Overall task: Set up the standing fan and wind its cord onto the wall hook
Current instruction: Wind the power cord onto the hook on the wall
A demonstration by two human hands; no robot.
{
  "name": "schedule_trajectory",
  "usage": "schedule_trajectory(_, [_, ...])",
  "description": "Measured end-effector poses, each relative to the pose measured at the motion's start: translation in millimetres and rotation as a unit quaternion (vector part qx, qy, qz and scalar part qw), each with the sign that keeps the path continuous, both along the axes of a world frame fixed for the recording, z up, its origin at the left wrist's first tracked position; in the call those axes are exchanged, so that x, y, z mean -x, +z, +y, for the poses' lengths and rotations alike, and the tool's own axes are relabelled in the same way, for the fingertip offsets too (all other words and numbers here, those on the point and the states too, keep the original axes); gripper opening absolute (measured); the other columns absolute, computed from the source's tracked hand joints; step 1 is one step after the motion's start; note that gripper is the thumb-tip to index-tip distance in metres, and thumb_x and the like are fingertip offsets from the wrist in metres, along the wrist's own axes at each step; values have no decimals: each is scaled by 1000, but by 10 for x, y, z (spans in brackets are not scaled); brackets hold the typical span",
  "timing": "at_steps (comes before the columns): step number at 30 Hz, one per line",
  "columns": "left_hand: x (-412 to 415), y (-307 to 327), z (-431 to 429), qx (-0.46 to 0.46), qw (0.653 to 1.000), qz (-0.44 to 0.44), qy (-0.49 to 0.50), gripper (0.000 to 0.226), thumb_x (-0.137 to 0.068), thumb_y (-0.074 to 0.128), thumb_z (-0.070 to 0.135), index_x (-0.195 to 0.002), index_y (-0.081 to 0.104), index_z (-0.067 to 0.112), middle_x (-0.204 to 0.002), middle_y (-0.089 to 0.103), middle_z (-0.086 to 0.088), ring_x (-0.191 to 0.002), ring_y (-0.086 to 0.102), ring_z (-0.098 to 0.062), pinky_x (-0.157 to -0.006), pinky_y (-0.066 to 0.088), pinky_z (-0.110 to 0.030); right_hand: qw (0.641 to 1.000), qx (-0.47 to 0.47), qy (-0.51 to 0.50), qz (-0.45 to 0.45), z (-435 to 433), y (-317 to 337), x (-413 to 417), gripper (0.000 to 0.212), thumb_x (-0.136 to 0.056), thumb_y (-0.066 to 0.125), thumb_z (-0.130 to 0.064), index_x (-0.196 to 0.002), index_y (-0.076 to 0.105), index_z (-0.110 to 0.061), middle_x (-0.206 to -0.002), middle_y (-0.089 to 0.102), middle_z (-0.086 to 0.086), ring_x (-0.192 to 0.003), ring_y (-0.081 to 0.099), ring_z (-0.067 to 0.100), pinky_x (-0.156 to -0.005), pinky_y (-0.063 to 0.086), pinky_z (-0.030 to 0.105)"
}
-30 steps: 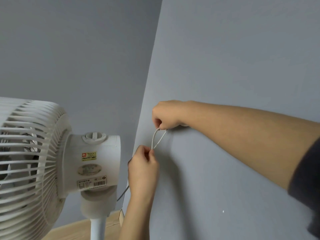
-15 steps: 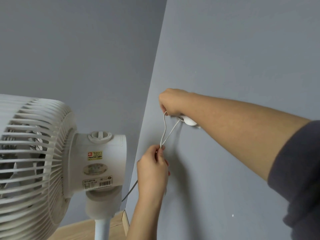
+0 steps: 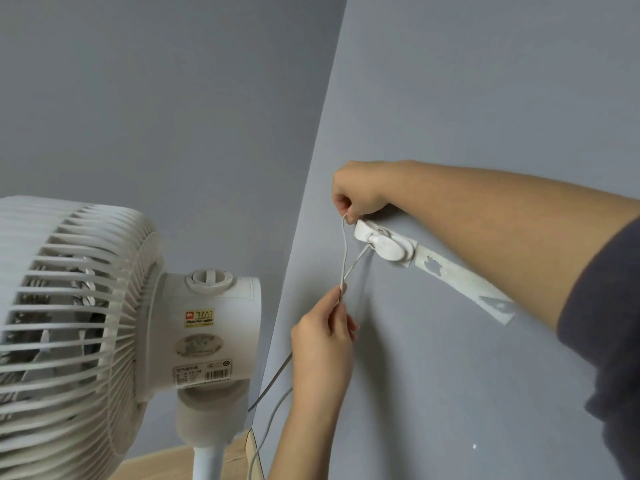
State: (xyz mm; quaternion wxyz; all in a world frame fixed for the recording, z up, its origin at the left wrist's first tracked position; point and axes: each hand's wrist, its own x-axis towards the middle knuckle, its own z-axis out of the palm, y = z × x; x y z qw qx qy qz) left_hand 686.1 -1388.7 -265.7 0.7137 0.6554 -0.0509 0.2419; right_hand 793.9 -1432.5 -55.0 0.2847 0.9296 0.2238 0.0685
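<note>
Head view: your right hand (image 3: 356, 192) is up on the grey wall (image 3: 485, 98), fingers curled shut and pinching the top of a white cord (image 3: 344, 252) loop, just above-left of the white wall hook (image 3: 386, 244). Hook sits on a white adhesive strip (image 3: 460, 277) running down-right across the wall, w/ torn patches showing. One strand of the cord runs from the pinch straight down; the other angles up-right to the hook's neck & looks caught under it, tho exact contact is hard to tell.

Your left hand (image 3: 323, 337) is lower, well apart from the right, thumb & fingers clamped on both strands where they meet. Below it the cord drops in two runs toward the floor, past the room corner.

Standing fan (image 3: 104, 323) is upright at left, near the corner; white grille faces left, motor housing w/ labels & a top knob faces you, pole going down to the wood floor (image 3: 162, 462). Dark sleeve (image 3: 602, 323) at right edge.
</note>
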Motion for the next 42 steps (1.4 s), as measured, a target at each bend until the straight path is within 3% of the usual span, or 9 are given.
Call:
schedule_trajectory(11, [236,221,-48,30,996,-44,-76,17,-92,57,17,-83,71,22,-60,63,9,-47,48,-8,-53,44,-19,998,33,45,5,-196,346,425,9,-84,69,-18,-79,61,-20,-78,58,-3,-81,52,17,-54,33,18])
schedule_trajectory(14, [265,245,-59,31,992,-26,-117,14,-90,60,12,-78,67,13,-61,65,5,-51,56,-11,-59,52,-29,998,47,45,4,-252,374,567,8,-82,69,-22,-78,62,-23,-79,60,-5,-83,55,16,-70,40,25])
schedule_trajectory(16, [296,258,-84,68,982,-20,-177,12,-92,56,5,-85,65,11,-64,66,0,-54,60,-16,-60,53,-30,997,60,43,-11,-301,365,639,6,-80,70,-28,-78,64,-27,-84,64,-10,-83,53,11,-90,35,34])
schedule_trajectory(19, [392,305,-132,111,964,-32,-241,18,-98,45,7,-108,59,12,-68,67,-2,-51,56,-19,-52,49,-26,995,80,63,-19,-376,320,724,8,-79,70,-31,-76,63,-28,-93,67,-11,-91,56,10,-95,28,39])
schedule_trajectory(21, [416,319,-143,109,969,-50,-216,24,-102,38,15,-108,61,13,-66,64,-1,-44,48,-15,-44,40,-22,992,94,77,-17,-399,279,750,9,-79,69,-30,-76,61,-28,-95,67,-10,-98,58,13,-98,31,40])
schedule_trajectory(26, [465,356,-292,-4,981,-89,-173,28,-99,44,12,-84,67,19,-56,55,3,-44,41,-12,-46,34,-19,991,115,71,0,-451,278,799,8,-79,70,-30,-87,70,-32,-99,66,-12,-105,57,12,-97,32,36])
schedule_trajectory(29, [479,308,-407,-115,980,-110,-117,27,-97,46,19,-71,51,16,-53,45,4,-50,38,-14,-52,34,-28,991,113,70,6,-468,258,816,14,-82,66,-30,-95,72,-35,-101,65,-13,-106,57,11,-99,33,36])
schedule_trajectory(36, [370,166,-392,-347,937,-35,-1,21,-97,33,21,-76,30,17,-56,35,-2,-60,32,-32,-46,19,-34,993,95,76,9,-451,212,799,18,-86,59,-24,-91,72,-36,-100,65,-14,-104,57,11,-100,35,36])
schedule_trajectory(42, [271,61,-415,-402,914,3,48,17,-97,32,19,-80,33,19,-55,34,-1,-62,37,-35,-44,18,-31,993,84,82,6,-433,140,780,10,-79,62,-25,-84,69,-30,-94,66,-11,-96,59,11,-91,38,35])
